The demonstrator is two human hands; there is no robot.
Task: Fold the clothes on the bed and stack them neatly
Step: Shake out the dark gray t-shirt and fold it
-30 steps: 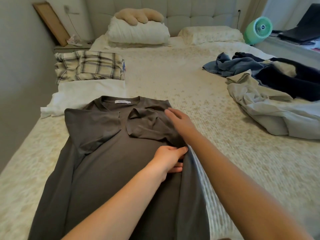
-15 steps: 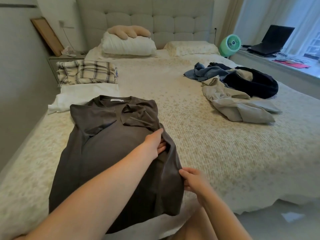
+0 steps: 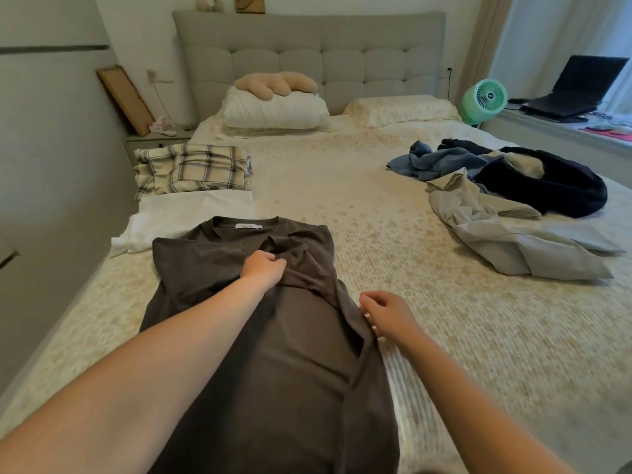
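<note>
A dark brown shirt lay flat on the bed, collar toward the headboard, with both sleeves already turned in across the chest. The left hand sat on the shirt's upper middle, its fingers bunched on a pinch of the folded-in sleeve cloth. The right hand was at the shirt's right edge, fingers curled at the side seam; whether they actually gripped the cloth or only touched it could not be told.

The step in hand looked like narrowing the body: the right side was being brought in over the middle. The next move probably called for a firm hold along that right edge, a pull across toward the centre line, and the left hand pinning the sleeve so it would not slide out.

Beyond the shirt's collar lay a folded white garment, and past that a folded plaid shirt. Well to the shirt's right, an unfolded heap waited: a beige piece, a navy one and a blue one.
</note>
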